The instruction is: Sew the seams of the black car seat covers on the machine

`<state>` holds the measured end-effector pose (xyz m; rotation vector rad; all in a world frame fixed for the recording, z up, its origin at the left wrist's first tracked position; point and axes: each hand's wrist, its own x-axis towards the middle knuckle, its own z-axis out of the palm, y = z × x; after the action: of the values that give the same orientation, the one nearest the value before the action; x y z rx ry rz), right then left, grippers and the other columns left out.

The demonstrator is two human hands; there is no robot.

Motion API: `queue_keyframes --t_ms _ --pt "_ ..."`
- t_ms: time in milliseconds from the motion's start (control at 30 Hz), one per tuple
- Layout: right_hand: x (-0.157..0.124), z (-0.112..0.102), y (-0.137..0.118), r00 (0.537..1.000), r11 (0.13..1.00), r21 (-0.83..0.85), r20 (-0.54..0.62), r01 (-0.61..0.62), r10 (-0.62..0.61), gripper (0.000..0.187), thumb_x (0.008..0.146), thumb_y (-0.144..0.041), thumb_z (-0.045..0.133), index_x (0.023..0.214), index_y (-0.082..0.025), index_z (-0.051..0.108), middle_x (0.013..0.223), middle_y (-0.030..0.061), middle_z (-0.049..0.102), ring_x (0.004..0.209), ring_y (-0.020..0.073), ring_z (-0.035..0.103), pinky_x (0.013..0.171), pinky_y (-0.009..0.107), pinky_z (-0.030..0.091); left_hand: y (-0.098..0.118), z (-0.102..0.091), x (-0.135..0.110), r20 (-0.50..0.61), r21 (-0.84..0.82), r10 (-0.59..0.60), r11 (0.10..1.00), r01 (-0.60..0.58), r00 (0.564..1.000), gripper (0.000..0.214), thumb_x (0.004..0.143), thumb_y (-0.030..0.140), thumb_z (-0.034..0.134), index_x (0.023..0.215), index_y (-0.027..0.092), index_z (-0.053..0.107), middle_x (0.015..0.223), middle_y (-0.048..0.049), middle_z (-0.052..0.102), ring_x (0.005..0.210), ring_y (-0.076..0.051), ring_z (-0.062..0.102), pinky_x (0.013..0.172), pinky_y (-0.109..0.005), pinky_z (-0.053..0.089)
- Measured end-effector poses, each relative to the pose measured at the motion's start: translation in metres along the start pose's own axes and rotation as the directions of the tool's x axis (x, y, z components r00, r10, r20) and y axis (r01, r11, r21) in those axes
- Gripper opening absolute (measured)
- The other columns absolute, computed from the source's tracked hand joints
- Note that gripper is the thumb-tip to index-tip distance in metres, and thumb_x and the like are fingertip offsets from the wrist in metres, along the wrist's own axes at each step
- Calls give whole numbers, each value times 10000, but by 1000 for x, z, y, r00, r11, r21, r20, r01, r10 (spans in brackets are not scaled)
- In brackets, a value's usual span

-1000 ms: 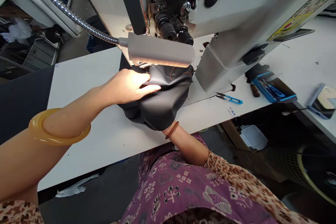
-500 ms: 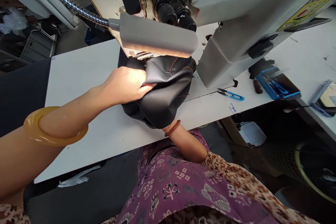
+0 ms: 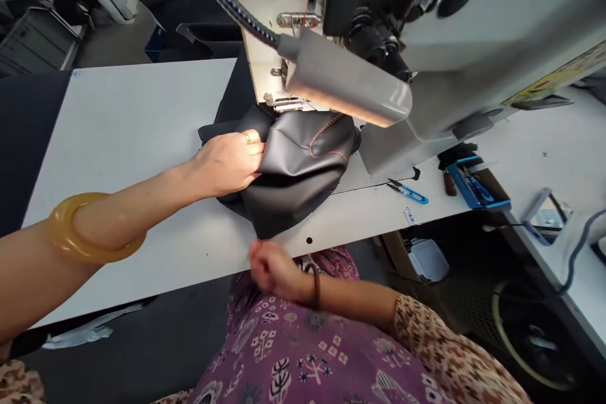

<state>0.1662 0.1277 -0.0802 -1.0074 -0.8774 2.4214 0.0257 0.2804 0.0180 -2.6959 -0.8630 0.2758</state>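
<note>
A black leather piece with orange stitching lies bunched on the white sewing table, its far end under the metal presser foot of an industrial sewing machine. My left hand rests on the leather's left side, its fingers closed on a fold. My right hand, blurred by motion, is at the table's front edge just below the leather. Its fingers are curled and it holds nothing I can see.
A gooseneck lamp hangs over the leather. Blue-handled thread snips and a blue tray of tools lie on the table at right. Below the table's front edge are a box and a white container.
My right hand has come out from beside the leather and moved left along the table's front edge. The view has swung, and the leather now lies smoother under my left hand.
</note>
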Motion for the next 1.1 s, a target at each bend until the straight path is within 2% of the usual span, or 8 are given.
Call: queue_keyframes --t_ms 67,100,167,267,367,500,633,1100 --pt "-11 3 -17 968 904 -374 215 207 -132 126 804 -160 529 880 -156 628 608 -40 538 524 77 468 528 215 402 -1 3 -2 -19 1 6 1000 -6 1000 274 890 166 381 933 127 648 866 -128 666 904 -260 555 689 -377 467" --pt "-17 3 -34 917 720 -578 324 385 -231 163 799 -164 490 879 -161 632 639 -20 566 576 97 499 578 242 419 0 3 -2 -42 3 8 1000 -8 999 277 894 176 382 949 121 648 875 -131 671 908 -263 562 685 -380 463" --pt "-24 -1 -81 760 97 -812 487 576 -431 244 844 -230 414 925 -150 630 808 56 634 771 166 558 724 328 439 2 3 -1 -87 -24 -12 1000 10 996 273 893 189 402 969 115 654 890 -129 679 905 -267 579 678 -381 452" --pt "-21 -12 -152 703 -466 -853 481 236 -524 283 904 -284 401 1027 -128 601 1114 135 612 1032 246 519 857 410 387 7 2 0 -78 -94 -87 992 80 993 246 870 242 463 926 142 680 918 -113 695 899 -272 603 688 -381 447" --pt "-17 -29 -176 760 -713 -701 460 -5 -458 266 957 -301 386 951 -148 604 1012 114 631 989 244 516 769 379 356 14 3 -2 -113 -83 -103 992 94 988 310 868 310 480 1014 129 685 1070 -124 697 927 -285 609 744 -413 464" --pt "-23 -56 -151 737 -823 -542 486 -167 -469 261 955 -125 359 1015 -143 612 1012 92 663 975 207 513 613 337 241 24 7 -5 -230 -109 -148 986 126 962 443 875 255 473 1271 88 579 1289 -154 612 1017 -300 608 899 -488 457" --pt "-26 -66 -139 682 -836 -502 533 -222 -501 275 943 -83 372 1074 -132 608 1195 78 648 993 199 498 596 336 209 28 12 -6 -184 -169 -184 974 154 966 422 879 243 488 1275 137 590 1313 -115 604 1070 -285 601 904 -441 480" --pt "-23 -54 -171 763 -801 -580 447 -150 -466 199 885 -77 450 921 -170 622 1084 39 692 888 201 537 593 336 234 35 11 -2 -262 -170 -264 959 225 928 427 893 231 458 1277 92 580 1233 -138 645 1015 -284 607 740 -395 494"
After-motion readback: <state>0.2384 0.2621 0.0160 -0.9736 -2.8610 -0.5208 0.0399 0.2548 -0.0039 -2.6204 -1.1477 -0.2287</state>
